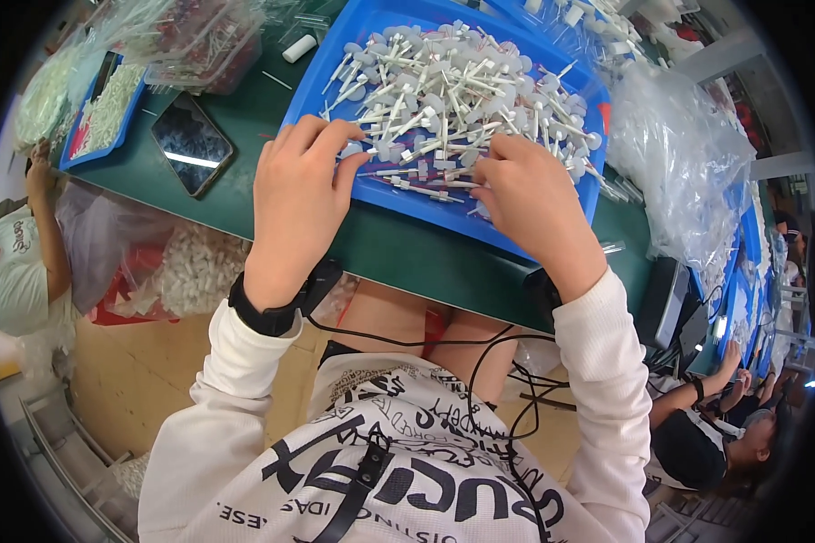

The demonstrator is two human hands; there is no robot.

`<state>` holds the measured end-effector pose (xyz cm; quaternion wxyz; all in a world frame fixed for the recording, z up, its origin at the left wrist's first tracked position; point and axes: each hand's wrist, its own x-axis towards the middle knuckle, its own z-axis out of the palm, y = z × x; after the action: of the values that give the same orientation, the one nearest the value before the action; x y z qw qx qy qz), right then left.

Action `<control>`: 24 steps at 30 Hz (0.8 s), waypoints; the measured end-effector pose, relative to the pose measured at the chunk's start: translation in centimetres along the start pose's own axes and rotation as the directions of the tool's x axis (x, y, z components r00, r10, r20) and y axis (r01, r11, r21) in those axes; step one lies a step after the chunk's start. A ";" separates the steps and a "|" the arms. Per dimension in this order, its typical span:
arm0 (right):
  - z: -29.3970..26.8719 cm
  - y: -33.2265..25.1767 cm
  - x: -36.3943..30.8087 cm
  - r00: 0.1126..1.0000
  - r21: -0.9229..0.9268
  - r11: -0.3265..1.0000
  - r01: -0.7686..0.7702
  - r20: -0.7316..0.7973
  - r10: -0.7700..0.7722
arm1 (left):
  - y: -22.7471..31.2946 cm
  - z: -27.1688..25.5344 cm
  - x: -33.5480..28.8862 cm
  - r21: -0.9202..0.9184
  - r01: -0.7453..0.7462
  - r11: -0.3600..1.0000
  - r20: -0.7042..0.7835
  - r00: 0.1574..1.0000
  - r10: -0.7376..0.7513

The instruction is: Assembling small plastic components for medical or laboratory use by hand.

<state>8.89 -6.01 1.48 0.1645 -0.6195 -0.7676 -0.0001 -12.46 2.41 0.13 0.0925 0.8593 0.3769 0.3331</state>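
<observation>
On a dark green worktable, a blue plastic tray holds small white sticks pointing every way. The left hand and right hand curl fingers over sticks; grip unclear.

Left hand: palm down, fingers curled forward, tips bunched together; dark band at wrist. Right hand: palm down, fingers bent inward toward the left, knuckles raised. Both forearms: white long sleeves, rising from the lower edge, elbows spread apart.
</observation>
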 end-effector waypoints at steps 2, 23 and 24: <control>-0.2 0.1 -0.4 0.997 -0.175 0.984 -0.027 0.073 0.040 | 0.4 -0.3 -0.2 -0.006 -0.025 1.000 -0.031 0.999 0.025; -5.5 -0.5 -7.1 0.861 0.971 0.196 -0.134 0.016 0.509 | 10.7 3.3 4.5 -0.879 0.323 0.351 0.402 0.898 0.179; -5.4 -0.3 -7.4 0.835 0.966 0.229 -0.121 -0.026 0.549 | 11.0 3.6 4.8 -0.904 0.319 0.286 0.384 0.899 0.210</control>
<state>11.29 -14.24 4.79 0.6265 -0.5455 -0.4183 0.3674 -1.30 -1.58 4.28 0.6794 0.6673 0.1017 0.2878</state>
